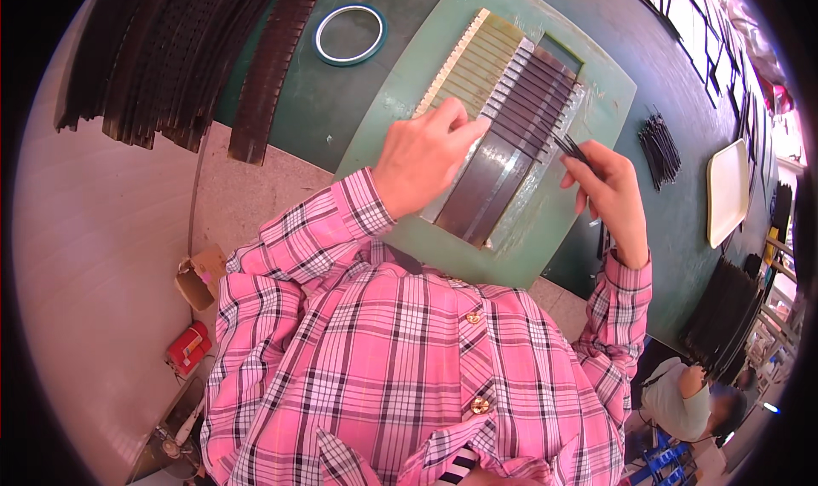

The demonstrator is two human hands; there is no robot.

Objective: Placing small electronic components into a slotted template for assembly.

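Pinches slim black pieces [573, 148] in right hand [607, 184], tips angled inward, likely for fine control, beside dark strips [530, 94] laid parallel on green board [607, 94], apparently for even spacing. Rests left hand [424, 158], well apart, at strips' left ends; cannot tell whether gripping or steadying.

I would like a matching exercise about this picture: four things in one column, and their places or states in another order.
1. right hand
2. roll of tape
3. cream tray
4. red object

A. at lower left, below an open brown carton
B. on the table, beside a long dark strip
C. holding something thin and dark
D. to the right of a bundle of thin dark pieces

Pairs: 1-C, 2-B, 3-D, 4-A
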